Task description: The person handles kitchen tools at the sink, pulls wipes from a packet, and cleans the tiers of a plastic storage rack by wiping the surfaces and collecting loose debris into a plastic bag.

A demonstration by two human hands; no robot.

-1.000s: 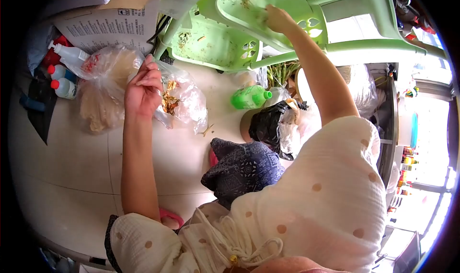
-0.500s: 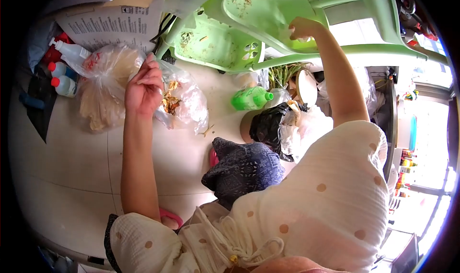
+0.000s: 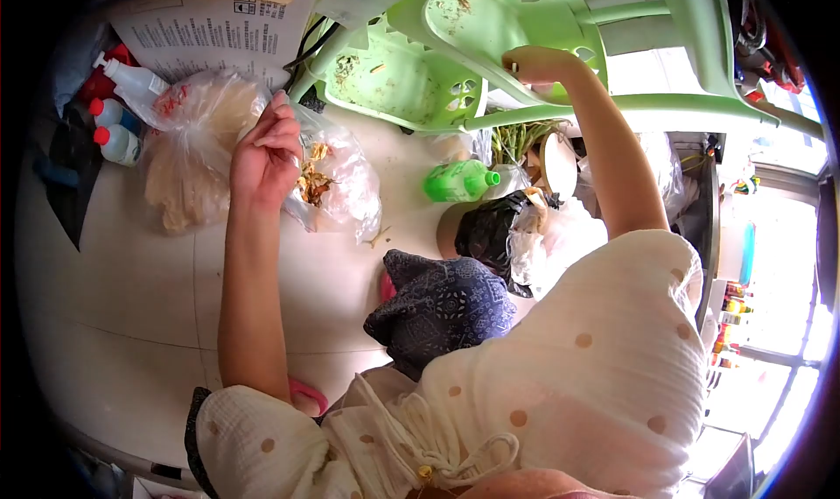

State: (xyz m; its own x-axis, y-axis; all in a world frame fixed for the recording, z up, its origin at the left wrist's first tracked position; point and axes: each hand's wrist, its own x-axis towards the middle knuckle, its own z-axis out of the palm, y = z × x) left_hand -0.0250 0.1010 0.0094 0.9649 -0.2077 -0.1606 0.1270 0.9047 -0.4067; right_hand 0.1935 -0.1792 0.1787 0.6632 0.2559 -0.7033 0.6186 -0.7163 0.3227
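My right hand (image 3: pixel 542 68) is closed over the edge of the upper tray (image 3: pixel 477 35) of a green plastic rack; what its fingers hold, if anything, is too small to name. Dry brown scraps lie in that tray and in the lower green tray (image 3: pixel 385 83). My left hand (image 3: pixel 265 159), palm up with curled fingers, is over the top of a clear plastic bag (image 3: pixel 350 188) holding dry yellow-brown peelings. Whether it grips the bag's edge is unclear. A tied bag with tan contents (image 3: pixel 188 171) sits just left of it.
A green bottle (image 3: pixel 459 181) lies near a bin lined with a black bag (image 3: pixel 486 236). Green stalks (image 3: pixel 523 138) are behind it. White bottles with red caps (image 3: pixel 118 144) and a printed carton (image 3: pixel 219 35) stand at the left. Patterned dark cloth (image 3: pixel 446 311) is below the bin.
My right hand has moved from inside the upper green tray to its near edge, and its fingers have closed. My left hand has hardly moved. The view has shifted slightly.
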